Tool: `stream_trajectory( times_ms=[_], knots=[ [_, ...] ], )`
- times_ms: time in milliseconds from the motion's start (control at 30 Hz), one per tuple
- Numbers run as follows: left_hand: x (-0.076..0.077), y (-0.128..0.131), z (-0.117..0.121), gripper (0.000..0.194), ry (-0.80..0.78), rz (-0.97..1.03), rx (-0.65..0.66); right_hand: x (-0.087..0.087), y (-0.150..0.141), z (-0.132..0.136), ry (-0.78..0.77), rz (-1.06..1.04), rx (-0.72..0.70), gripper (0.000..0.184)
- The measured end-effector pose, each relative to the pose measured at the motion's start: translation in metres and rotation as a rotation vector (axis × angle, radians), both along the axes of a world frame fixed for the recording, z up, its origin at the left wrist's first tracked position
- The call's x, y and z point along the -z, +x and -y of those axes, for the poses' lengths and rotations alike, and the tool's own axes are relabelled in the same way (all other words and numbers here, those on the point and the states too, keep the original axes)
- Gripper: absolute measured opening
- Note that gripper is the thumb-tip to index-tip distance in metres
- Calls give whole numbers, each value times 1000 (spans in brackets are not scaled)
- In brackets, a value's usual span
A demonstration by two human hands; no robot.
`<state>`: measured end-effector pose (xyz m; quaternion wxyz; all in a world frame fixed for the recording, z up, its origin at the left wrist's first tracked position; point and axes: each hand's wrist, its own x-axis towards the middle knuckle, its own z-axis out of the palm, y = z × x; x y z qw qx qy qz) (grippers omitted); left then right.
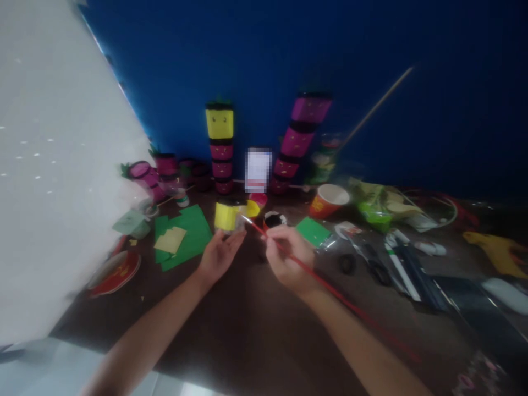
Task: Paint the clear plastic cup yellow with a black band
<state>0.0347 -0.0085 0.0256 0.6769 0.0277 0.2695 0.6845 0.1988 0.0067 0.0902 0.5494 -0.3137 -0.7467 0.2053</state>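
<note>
My left hand [223,252] supports a small yellow cup [225,216] from below, its fingers at the cup's lower edge. A dark band shows along the cup's top. A long, thin red-handled paintbrush [307,268] is pinched in my right hand [291,256]. Its tip points left, close to the cup's right side; blur hides whether it touches. Beside my right fingers stands an open pot of black paint [274,220]. Just behind the cup are a yellow lid-like piece [252,208] and a pink round piece [258,199].
Stacked pink cups with a yellow face cup [220,122] and a leaning pink stack [297,140] stand at the blue wall. Green sheets [187,228] lie left. A paper cup [329,199], scissors [376,269] and a yellow glue gun [495,250] lie right.
</note>
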Motion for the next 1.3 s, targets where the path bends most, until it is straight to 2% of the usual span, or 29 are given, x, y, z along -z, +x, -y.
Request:
stream_trajectory(
  times_ms=[167,300,533,667,800,867,967,1100,1300],
  knots=[
    [-1,1,-1,24,-6,-24,-31,0,0,1,-23,77,-49,10],
    [-3,1,-1,26,-16,-19,-22,0,-1,1,6,19,-24,11],
    [-2,1,-1,23,27,-15,-61,6,-1,1,-71,71,-101,9],
    [-4,2,0,23,2,-11,-26,6,-1,2,-59,27,-82,9],
    [-9,3,0,24,-62,5,-91,5,-2,3,-59,76,-104,9],
    [-10,4,0,24,-68,-2,-78,5,-2,3,-48,60,-89,9],
    [-8,3,0,24,-37,-25,-48,5,-3,3,-62,46,-77,9],
    [-6,2,0,25,-1,-49,-69,5,-3,4,-42,95,-112,11],
    [-5,3,0,22,-42,-20,-83,6,-3,5,-45,82,-86,9]
  ],
)
